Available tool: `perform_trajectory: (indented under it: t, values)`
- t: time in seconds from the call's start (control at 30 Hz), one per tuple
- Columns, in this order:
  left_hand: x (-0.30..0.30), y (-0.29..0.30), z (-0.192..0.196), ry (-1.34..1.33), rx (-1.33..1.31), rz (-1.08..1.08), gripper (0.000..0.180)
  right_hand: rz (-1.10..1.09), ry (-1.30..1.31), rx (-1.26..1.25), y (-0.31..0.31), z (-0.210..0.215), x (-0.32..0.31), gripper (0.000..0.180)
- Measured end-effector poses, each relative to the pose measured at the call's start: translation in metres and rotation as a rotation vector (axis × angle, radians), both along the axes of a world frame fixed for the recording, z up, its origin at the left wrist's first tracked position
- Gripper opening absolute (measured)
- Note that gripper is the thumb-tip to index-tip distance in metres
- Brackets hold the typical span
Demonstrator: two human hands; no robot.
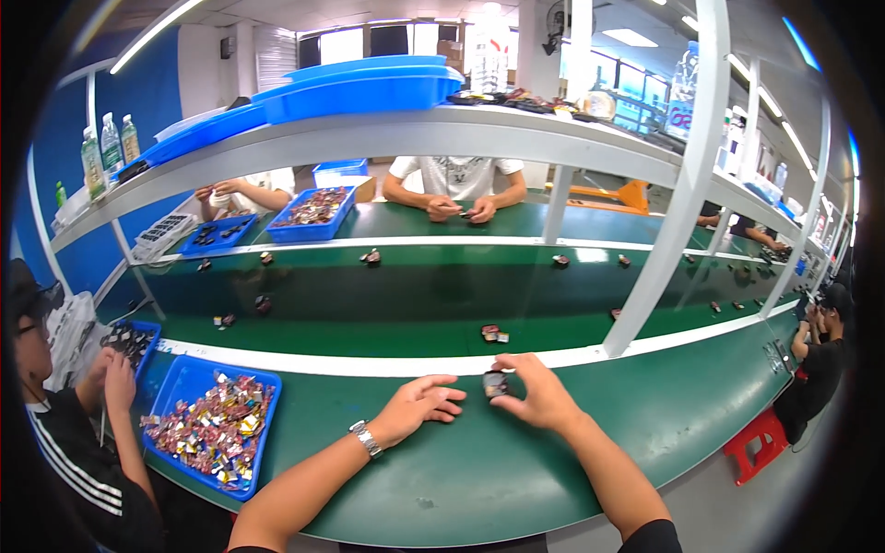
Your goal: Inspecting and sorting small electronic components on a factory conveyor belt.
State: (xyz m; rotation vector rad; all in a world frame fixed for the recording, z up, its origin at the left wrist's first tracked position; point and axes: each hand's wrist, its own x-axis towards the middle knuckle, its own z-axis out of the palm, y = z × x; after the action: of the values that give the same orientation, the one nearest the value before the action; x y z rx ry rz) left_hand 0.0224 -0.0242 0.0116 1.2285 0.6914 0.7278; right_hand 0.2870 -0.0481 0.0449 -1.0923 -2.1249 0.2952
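Above the green worktop, my right hand pinches a small square part with a black edge between thumb and forefinger. Just to the left, my left hand holds nothing. Its fingers are loosely bent and a little apart, pointing toward the part without touching it. On the belt beyond the white rail lies a small cluster of red, dark and yellowish pieces. At my left stands a blue tray heaped with small red, white and yellow components.
A green conveyor belt carries several small parts past a white rail. White posts hold a shelf with blue trays overhead. Co-workers sit at the left, across the belt and at far right, near a red stool.
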Motion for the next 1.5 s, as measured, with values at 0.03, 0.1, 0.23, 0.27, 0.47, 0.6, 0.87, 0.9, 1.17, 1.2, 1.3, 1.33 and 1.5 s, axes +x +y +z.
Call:
perform_trajectory:
  t: [0.03, 0.1, 0.23, 0.27, 0.47, 0.6, 0.87, 0.9, 1.17, 1.2, 1.3, 1.33, 1.5]
  values:
    - [-0.001, -0.001, 0.001, 0.01, -0.005, 0.012, 0.043, 0.07, -0.051, 0.033, -0.003, 0.006, -0.018, 0.059]
    - [-0.003, 0.001, 0.003, -0.152, -0.104, -0.071, 0.041, 0.131, -0.111, 0.033, -0.003, 0.014, -0.044, 0.058]
    - [-0.013, 0.008, -0.002, -0.173, -0.066, 0.038, 0.04, 0.245, -0.092, 0.151, 0.01, 0.014, -0.069, 0.046]
    - [-0.013, 0.007, -0.005, -0.203, -0.072, 0.076, 0.04, 0.261, -0.059, 0.215, 0.013, 0.012, -0.072, 0.041]
    - [-0.012, 0.007, -0.01, -0.171, -0.058, 0.03, 0.04, 0.233, -0.036, 0.196, 0.017, -0.008, -0.066, 0.024]
    - [-0.008, 0.006, -0.007, -0.123, -0.001, 0.017, 0.042, 0.162, -0.068, 0.197, 0.018, -0.008, -0.063, 0.018]
    - [-0.008, 0.003, -0.005, -0.196, 0.051, 0.093, 0.013, 0.155, 0.111, -0.068, 0.013, -0.014, -0.06, 0.01]
    - [-0.009, 0.003, -0.006, -0.195, 0.053, 0.092, 0.013, 0.151, 0.116, -0.097, 0.013, -0.014, -0.06, 0.009]
    - [-0.012, 0.008, -0.012, -0.125, 0.116, 0.027, 0.009, 0.15, 0.137, -0.166, 0.011, -0.011, -0.06, 0.009]
    - [-0.012, 0.008, -0.013, -0.124, 0.117, 0.025, 0.009, 0.163, 0.169, -0.171, 0.011, -0.011, -0.061, 0.009]
    - [-0.011, 0.008, -0.012, -0.131, 0.018, 0.025, 0.01, 0.172, 0.2, -0.173, 0.01, -0.012, -0.062, 0.01]
    - [-0.009, 0.006, -0.009, -0.128, 0.008, 0.043, 0.013, 0.17, 0.202, -0.173, 0.009, -0.014, -0.062, 0.01]
    - [-0.007, 0.004, -0.009, -0.157, -0.011, 0.061, 0.024, 0.071, 0.1, -0.043, 0.006, -0.016, -0.067, 0.011]
